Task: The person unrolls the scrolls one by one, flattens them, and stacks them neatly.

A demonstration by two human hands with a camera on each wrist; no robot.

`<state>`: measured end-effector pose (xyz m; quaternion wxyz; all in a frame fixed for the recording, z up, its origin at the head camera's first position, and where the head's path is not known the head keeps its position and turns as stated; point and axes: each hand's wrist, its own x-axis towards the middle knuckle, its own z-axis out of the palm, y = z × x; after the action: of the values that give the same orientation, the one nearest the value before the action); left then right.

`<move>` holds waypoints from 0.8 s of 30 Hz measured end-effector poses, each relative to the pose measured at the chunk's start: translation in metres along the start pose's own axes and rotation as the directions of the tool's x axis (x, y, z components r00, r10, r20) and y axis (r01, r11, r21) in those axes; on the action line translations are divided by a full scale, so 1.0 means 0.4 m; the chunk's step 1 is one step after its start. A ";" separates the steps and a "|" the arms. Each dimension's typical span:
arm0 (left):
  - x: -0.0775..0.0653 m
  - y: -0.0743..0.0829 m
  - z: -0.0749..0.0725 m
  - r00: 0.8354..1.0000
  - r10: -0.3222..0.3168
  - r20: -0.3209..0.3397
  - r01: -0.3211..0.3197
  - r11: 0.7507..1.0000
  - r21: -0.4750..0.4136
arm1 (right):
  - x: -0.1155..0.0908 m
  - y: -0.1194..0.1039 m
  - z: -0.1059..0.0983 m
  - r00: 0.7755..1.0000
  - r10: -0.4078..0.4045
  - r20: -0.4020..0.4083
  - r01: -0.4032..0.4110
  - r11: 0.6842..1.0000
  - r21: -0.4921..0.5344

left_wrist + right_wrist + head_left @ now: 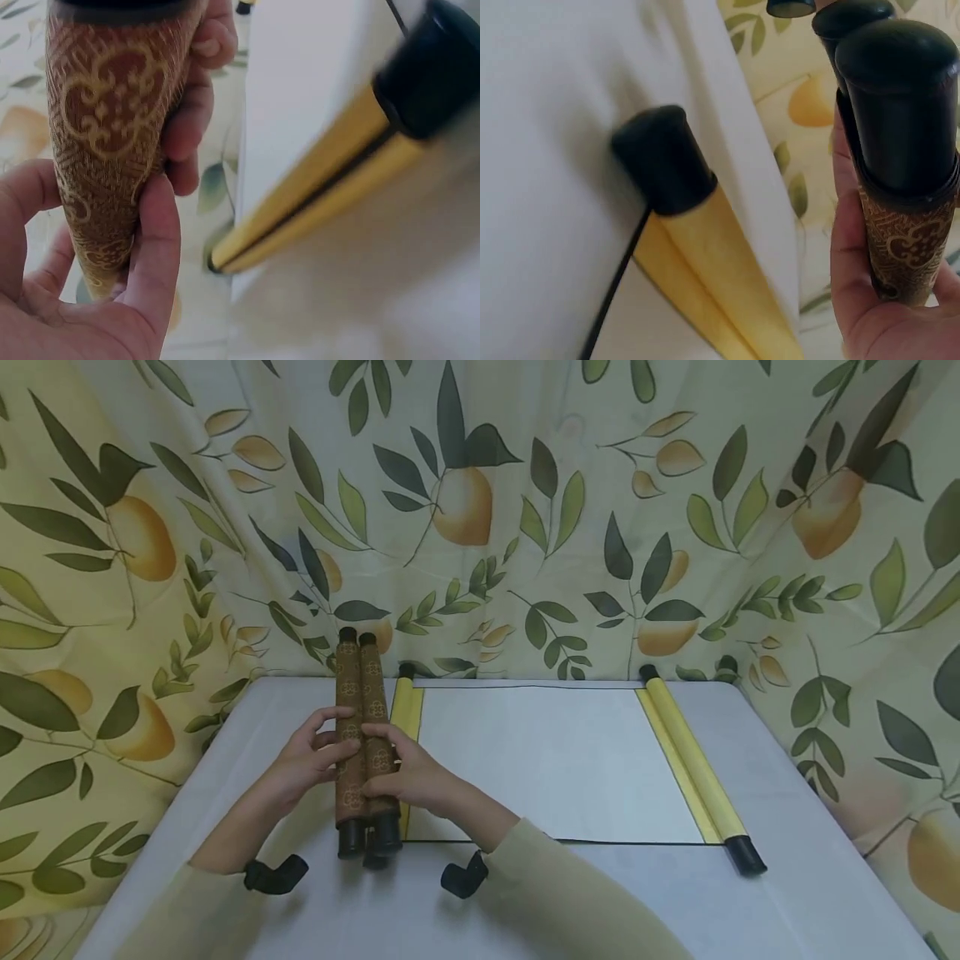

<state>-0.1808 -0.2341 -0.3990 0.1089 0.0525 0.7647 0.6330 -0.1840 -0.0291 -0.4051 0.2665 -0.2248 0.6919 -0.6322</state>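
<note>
Two brown scroll rolls with gold floral patterns and black end knobs stand side by side above the table's left part, long ends pointing away from me. My left hand grips the left roll, thumb on top. On the right roll, my right hand closes from the other side. Whether the rolls belong to one scroll I cannot tell. Beneath and to the right lies a spread scroll with a white sheet and yellow rollers; its right roller has a black knob, and the left roller is partly hidden by the brown rolls.
A white cloth covers the table. Behind it and at both sides hangs a curtain printed with leaves and fruit. A black wrist mount sits on the left wrist, another mount on the right.
</note>
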 end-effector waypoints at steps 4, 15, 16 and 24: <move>0.025 0.016 0.044 1.000 0.018 -0.007 -0.018 1.000 0.025 | -0.018 0.010 -0.039 0.999 -0.030 -0.033 0.029 0.999 -0.028; 0.060 0.097 0.159 0.997 0.052 0.060 -0.051 0.999 -0.018 | -0.069 0.014 -0.154 0.984 -0.078 -0.162 0.071 0.996 -0.046; 0.060 0.107 0.170 0.996 0.059 0.062 -0.058 0.998 -0.017 | -0.074 0.014 -0.162 0.981 -0.074 -0.177 0.066 0.996 -0.054; 0.085 0.135 0.244 0.990 0.094 0.106 -0.089 0.995 -0.047 | -0.127 0.016 -0.234 0.962 -0.076 -0.262 0.065 0.997 -0.050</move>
<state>-0.1943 -0.1230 -0.3664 0.1221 0.1195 0.7409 0.6495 -0.2066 0.0752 -0.4019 0.1448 -0.1688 0.7254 -0.6514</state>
